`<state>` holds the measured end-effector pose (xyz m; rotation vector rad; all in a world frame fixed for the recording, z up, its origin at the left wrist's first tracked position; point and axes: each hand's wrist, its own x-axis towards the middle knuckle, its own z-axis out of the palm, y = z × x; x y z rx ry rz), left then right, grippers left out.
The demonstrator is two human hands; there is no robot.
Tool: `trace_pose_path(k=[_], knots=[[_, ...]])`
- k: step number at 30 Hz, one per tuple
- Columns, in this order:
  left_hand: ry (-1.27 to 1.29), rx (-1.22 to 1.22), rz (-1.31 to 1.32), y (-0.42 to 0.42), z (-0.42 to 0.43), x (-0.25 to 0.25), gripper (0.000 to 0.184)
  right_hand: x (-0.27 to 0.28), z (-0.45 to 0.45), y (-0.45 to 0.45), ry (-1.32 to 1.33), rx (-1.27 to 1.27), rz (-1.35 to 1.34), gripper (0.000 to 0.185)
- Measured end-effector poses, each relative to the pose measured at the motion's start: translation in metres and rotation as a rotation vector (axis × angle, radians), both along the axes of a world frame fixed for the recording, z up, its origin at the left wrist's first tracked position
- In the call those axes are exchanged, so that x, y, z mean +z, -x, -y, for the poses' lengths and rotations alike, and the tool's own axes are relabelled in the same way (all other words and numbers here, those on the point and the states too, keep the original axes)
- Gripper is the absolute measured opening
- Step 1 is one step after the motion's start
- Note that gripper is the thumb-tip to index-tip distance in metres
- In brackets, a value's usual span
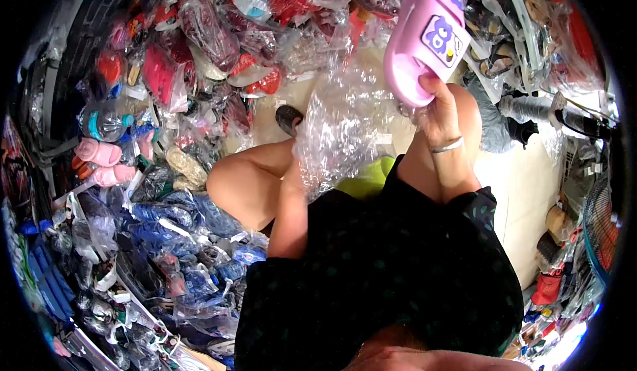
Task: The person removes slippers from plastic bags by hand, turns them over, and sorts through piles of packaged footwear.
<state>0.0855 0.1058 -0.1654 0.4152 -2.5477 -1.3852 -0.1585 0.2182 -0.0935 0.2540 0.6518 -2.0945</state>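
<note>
Pink slide sandals (409,53) with purple cartoon patches are gripped at one end by my right hand (439,109), its thumb inside the opening of the nearer one. A crumpled clear plastic bag (345,122) spreads out to the left of the sandals, over my lap. My left arm reaches up to the bag's left side, where the plastic hides my left hand and its fingers.
Bagged footwear (199,218) is heaped along the left side, with a water bottle (106,125) and pink slippers (99,152) among it. More wrapped shoes (491,46) lie at the upper right. A fan (600,228) stands at the right edge.
</note>
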Motion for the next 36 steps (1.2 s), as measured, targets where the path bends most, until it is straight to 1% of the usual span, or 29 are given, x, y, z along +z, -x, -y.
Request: trace_pose_path(k=[1, 2, 3, 5, 8, 9, 10, 12, 13, 14, 15, 16, 17, 18, 19, 21, 22, 24, 26, 27, 28, 29, 31, 32, 34, 35, 36], knots=[[0.51, -0.044, 0.143, 0.001, -0.003, 0.003, 0.063, -0.003, 0.0, 0.002, 0.029, -0.01, 0.002, 0.044], [0.077, 0.04, 0.027, 0.0, -0.009, 0.007, 0.059, -0.003, 0.001, 0.001, 0.029, -0.007, 0.001, 0.044], [-0.356, 0.122, -0.09, 0.004, -0.013, 0.025, 0.055, -0.002, 0.003, -0.001, 0.031, -0.025, -0.034, 0.044], [-0.785, 0.208, -0.217, 0.001, -0.013, 0.03, 0.052, -0.002, 0.005, -0.003, 0.037, -0.033, -0.072, 0.044], [-1.115, 0.235, -0.28, -0.021, 0.009, 0.016, 0.03, -0.006, 0.002, 0.0, 0.005, -0.022, -0.153, 0.044], [-1.163, 0.47, -0.282, -0.027, 0.016, 0.019, 0.025, -0.008, -0.001, 0.004, 0.011, -0.018, -0.085, 0.044], [-1.202, 0.706, -0.283, -0.03, 0.025, 0.029, 0.02, -0.003, -0.001, 0.004, -0.005, -0.041, -0.075, 0.045], [-1.103, 1.031, -0.485, -0.037, 0.037, 0.059, 0.017, -0.001, -0.002, 0.005, -0.012, -0.085, -0.052, 0.045], [-1.101, 1.03, -0.486, -0.055, 0.048, 0.049, 0.017, -0.001, 0.0, 0.005, 0.006, -0.093, -0.091, 0.045], [-1.137, 0.889, -0.545, -0.08, 0.06, 0.027, 0.016, -0.002, 0.001, 0.004, 0.022, -0.1, -0.13, 0.045], [-1.17, 0.748, -0.599, -0.087, 0.064, 0.026, 0.015, 0.0, 0.0, 0.003, 0.02, -0.101, -0.129, 0.045], [-1.172, 0.752, -0.598, -0.089, 0.062, 0.02, 0.015, 0.003, -0.001, 0.003, 0.027, -0.097, -0.096, 0.046], [-1.166, 0.707, -0.667, -0.09, 0.06, 0.014, 0.02, 0.005, -0.001, 0.002, 0.036, -0.093, -0.064, 0.046], [-1.157, 0.661, -0.737, -0.087, 0.057, 0.014, 0.027, 0.005, 0.0, 0.001, 0.037, -0.089, -0.065, 0.046], [-1.155, 0.661, -0.739, -0.079, 0.053, 0.025, 0.027, 0.006, 0.001, 0.0, 0.028, -0.112, -0.038, 0.046], [-1.215, 0.611, -0.698, -0.067, 0.045, 0.05, 0.046, 0.005, 0.002, 0.001, 0.019, -0.136, -0.015, 0.047], [-1.216, 0.611, -0.702, -0.066, 0.044, 0.057, 0.046, 0.002, 0.001, 0.003, 0.005, -0.138, -0.022, 0.047], [-1.628, 0.365, -0.782, -0.066, 0.042, 0.068, 0.06, 0.0, 0.001, 0.004, -0.008, -0.135, -0.027, 0.047], [-1.596, 0.429, -0.685, -0.073, 0.047, 0.061, 0.053, 0.001, 0.001, 0.003, -0.003, -0.113, -0.027, 0.047], [-1.497, 0.466, -0.574, -0.087, 0.052, 0.042, 0.05, 0.001, 0.001, 0.003, -0.004, -0.113, -0.028, 0.047], [-1.396, 0.499, -0.464, -0.092, 0.056, 0.036, 0.046, -0.001, 0.001, 0.002, -0.01, -0.114, -0.059, 0.047], [-1.397, 0.497, -0.464, -0.096, 0.06, 0.031, 0.046, -0.001, 0.002, 0.002, -0.016, -0.116, -0.09, 0.047], [-1.136, 0.643, -0.458, -0.094, 0.065, 0.029, 0.033, 0.005, 0.001, 0.001, -0.041, -0.087, -0.111, 0.047], [-1.136, 0.643, -0.458, -0.093, 0.069, 0.028, 0.033, 0.007, 0.0, 0.0, -0.065, -0.055, -0.13, 0.047], [-1.001, 0.915, -0.702, -0.086, 0.075, 0.035, 0.02, 0.005, -0.001, 0.001, -0.052, -0.032, -0.166, 0.046], [-0.975, 1.051, -0.712, -0.081, 0.073, 0.038, 0.011, 0.004, -0.001, 0.001, -0.038, -0.009, -0.203, 0.046], [-0.972, 1.054, -0.713, -0.081, 0.074, 0.037, 0.011, 0.004, 0.0, 0.001, -0.037, -0.006, -0.201, 0.046]])
